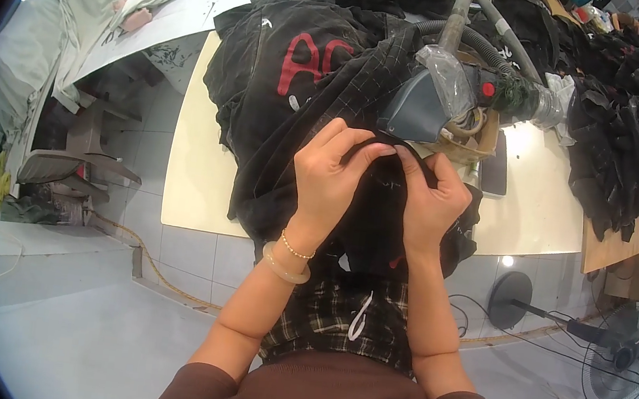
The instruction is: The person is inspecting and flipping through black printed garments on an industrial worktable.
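A black cloth garment (373, 206) hangs over the front of the table towards my lap. My left hand (331, 171) pinches its upper edge between thumb and fingers. Close beside it on the right, my right hand (433, 197) grips the same edge, the two thumbs almost touching. What lies inside the fold under my fingertips is hidden. Just beyond my hands stands a machine with a dark grey, rounded head (420, 108), partly wrapped in clear plastic. Another stretch of black fabric with red lettering (304, 62) and a checked part is heaped to the left of the machine.
The cream tabletop (534, 202) shows right of the machine, with a flat dark device (495, 167) on it. More black garments (623, 133) are piled at the right. A standing fan (623, 356) is low on the right, and a grey plastic chair (78, 150) on the left.
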`<move>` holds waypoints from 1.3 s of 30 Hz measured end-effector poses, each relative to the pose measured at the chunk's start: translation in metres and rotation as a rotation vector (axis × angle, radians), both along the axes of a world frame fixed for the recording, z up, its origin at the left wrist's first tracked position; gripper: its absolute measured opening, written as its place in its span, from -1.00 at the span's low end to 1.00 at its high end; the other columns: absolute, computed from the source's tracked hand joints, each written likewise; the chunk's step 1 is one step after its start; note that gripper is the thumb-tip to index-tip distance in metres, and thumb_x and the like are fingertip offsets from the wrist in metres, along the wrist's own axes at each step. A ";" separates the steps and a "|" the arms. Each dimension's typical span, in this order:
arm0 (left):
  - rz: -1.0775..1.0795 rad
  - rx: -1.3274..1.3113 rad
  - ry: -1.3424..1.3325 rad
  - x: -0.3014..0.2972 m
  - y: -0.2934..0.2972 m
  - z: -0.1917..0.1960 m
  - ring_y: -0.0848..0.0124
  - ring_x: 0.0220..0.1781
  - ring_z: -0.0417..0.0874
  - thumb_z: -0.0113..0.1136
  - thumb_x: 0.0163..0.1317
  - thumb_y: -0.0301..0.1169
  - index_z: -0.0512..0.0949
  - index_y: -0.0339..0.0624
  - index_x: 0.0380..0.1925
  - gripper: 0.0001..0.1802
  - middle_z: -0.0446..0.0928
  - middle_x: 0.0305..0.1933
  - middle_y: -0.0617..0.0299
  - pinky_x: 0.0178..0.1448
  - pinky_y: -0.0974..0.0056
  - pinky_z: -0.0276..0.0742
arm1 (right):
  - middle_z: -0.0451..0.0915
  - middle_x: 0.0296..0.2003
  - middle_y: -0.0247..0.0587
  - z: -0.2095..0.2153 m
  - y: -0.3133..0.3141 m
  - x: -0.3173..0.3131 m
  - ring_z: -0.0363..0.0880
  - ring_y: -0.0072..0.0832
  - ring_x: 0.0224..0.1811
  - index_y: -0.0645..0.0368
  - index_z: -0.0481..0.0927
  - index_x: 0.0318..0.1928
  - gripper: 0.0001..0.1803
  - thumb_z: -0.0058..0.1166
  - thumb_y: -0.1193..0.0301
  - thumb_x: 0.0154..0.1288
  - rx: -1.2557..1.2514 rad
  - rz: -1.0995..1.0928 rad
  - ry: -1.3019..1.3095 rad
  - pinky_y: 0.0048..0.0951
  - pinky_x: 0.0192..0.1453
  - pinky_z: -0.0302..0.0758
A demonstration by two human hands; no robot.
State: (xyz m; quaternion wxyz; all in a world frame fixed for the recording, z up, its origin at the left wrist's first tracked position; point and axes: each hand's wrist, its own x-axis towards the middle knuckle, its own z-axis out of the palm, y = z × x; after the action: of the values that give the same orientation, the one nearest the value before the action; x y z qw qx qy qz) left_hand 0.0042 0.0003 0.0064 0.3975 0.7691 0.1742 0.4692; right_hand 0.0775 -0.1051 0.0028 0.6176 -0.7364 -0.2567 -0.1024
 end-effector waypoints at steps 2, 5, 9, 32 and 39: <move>-0.131 -0.100 0.126 -0.005 0.004 0.005 0.55 -0.47 0.44 0.38 0.05 -0.54 0.61 -0.38 -0.38 -0.84 0.48 -0.50 0.26 -0.37 0.45 0.34 | 0.52 -0.60 -0.29 0.000 -0.008 0.003 0.34 -0.65 -0.56 0.34 0.59 -0.41 -0.80 0.36 0.48 0.09 -0.124 0.068 0.103 -0.56 -0.45 0.33; -0.324 -0.355 0.256 -0.024 0.011 0.017 0.61 -0.32 0.54 0.36 0.09 -0.51 0.62 -0.38 -0.31 -0.81 0.60 -0.36 0.27 -0.22 0.50 0.43 | 0.60 -0.47 -0.28 0.012 -0.024 0.006 0.49 -0.61 -0.42 0.33 0.62 -0.29 -0.78 0.30 0.41 0.17 -0.060 0.337 0.493 -0.59 -0.26 0.43; -0.381 -0.610 0.305 -0.037 0.011 0.024 0.63 -0.26 0.54 0.34 0.13 -0.51 0.61 -0.34 -0.17 -0.75 0.60 -0.30 0.28 -0.17 0.50 0.45 | 0.63 -0.35 -0.26 0.003 -0.039 0.016 0.56 -0.55 -0.26 0.31 0.63 -0.17 -0.73 0.24 0.37 0.20 -0.107 0.485 0.510 -0.56 -0.08 0.44; -0.020 -0.015 -0.080 -0.002 0.004 -0.010 0.59 -0.51 0.25 0.27 -0.11 -0.80 0.43 -0.26 -0.43 -0.71 0.30 -0.53 0.35 -0.40 0.51 0.23 | 0.31 -0.49 -0.25 0.010 -0.019 0.019 0.33 -0.37 -0.57 0.19 0.42 -0.42 -0.67 0.39 0.56 -0.08 -0.136 0.172 -0.327 -0.42 -0.51 0.30; -0.003 0.010 -0.059 0.001 0.003 -0.010 0.59 -0.53 0.32 0.25 -0.13 -0.81 0.45 -0.33 -0.47 -0.75 0.32 -0.55 0.30 -0.41 0.49 0.28 | 0.31 -0.52 -0.25 0.002 -0.019 0.017 0.32 -0.37 -0.61 0.19 0.41 -0.47 -0.67 0.40 0.59 -0.12 -0.100 0.030 -0.409 -0.43 -0.56 0.27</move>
State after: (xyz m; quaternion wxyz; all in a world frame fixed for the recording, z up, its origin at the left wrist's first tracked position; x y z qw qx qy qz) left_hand 0.0051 0.0032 -0.0038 0.3992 0.7571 0.1590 0.4920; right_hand 0.0944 -0.1244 0.0049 0.5168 -0.7259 -0.3927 -0.2276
